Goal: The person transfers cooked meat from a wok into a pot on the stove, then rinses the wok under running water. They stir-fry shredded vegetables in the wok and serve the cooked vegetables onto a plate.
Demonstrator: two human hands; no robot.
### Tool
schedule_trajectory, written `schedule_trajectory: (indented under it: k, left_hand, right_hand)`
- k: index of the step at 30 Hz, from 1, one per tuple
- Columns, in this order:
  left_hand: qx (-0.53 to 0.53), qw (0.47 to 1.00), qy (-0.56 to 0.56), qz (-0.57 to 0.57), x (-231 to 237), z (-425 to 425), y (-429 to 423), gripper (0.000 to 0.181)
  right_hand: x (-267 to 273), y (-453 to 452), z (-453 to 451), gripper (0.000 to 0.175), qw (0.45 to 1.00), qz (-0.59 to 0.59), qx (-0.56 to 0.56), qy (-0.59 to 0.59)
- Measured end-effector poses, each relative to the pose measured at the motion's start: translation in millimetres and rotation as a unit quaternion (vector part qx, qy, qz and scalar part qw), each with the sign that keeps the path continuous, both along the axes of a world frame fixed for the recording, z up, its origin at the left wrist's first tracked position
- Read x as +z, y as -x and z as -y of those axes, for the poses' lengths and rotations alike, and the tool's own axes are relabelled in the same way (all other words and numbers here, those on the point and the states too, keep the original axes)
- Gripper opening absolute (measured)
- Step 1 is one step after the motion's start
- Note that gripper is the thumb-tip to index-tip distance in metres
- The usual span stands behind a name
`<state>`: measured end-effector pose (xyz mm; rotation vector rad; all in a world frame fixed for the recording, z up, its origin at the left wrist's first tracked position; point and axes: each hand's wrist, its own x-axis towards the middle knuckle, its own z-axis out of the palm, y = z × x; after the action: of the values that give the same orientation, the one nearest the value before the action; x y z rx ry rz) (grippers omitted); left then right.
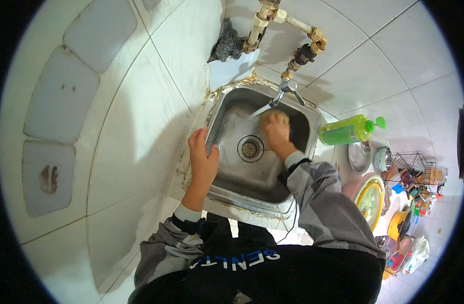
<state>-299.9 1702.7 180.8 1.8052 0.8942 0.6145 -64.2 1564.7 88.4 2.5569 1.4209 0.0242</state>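
Observation:
Water runs from a metal tap (287, 90) into a stainless steel sink (265, 182) with a round drain strainer (250, 148). Inside the basin, right of the stream, my right hand (277, 131) is blurred, its fingers curled over a yellowish-green thing (268, 116), perhaps a scouring sponge, against the sink's surface. My left hand (204, 157) rests at the sink's left rim, thumb and fingers apart, with nothing seen in it.
A green pump bottle (348, 130) lies towards the right in view beside the sink. Beyond it are a metal bowl (360, 156), a yellow-rimmed basin (371, 205) and a wire rack (414, 163). Old pipes (300, 26) and dark steel wool (228, 41) are above the sink.

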Motion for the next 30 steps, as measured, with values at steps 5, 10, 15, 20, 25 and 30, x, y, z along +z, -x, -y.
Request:
schedule_trajectory:
  k: [5,10,15,20,25,30]
  left_hand:
    - [-0.019,0.999,0.011,-0.032,-22,12,13,0.051]
    - [-0.078,0.991,-0.025,-0.104,-35,15,5,0.054]
    - [-0.088,0.987,0.016,-0.13,-46,10,-9,0.056]
    - [-0.101,0.986,0.013,-0.131,-58,7,-15,0.058]
    - [-0.099,0.984,0.036,-0.143,-66,10,-18,0.061]
    - [-0.091,0.974,0.079,-0.193,-70,9,-33,0.059]
  right_hand:
    - [-3,-39,25,0.023,0.983,-0.153,-0.086,0.061]
    - [-31,-34,22,0.027,0.984,-0.157,-0.072,0.033]
    - [-83,30,73,0.026,0.926,-0.257,0.069,0.267]
    - [-130,103,54,0.015,0.872,-0.46,-0.069,0.153]
    - [-106,55,-18,0.025,0.976,-0.202,-0.008,-0.082]
    - [-68,12,45,0.03,0.919,-0.245,-0.015,0.31]
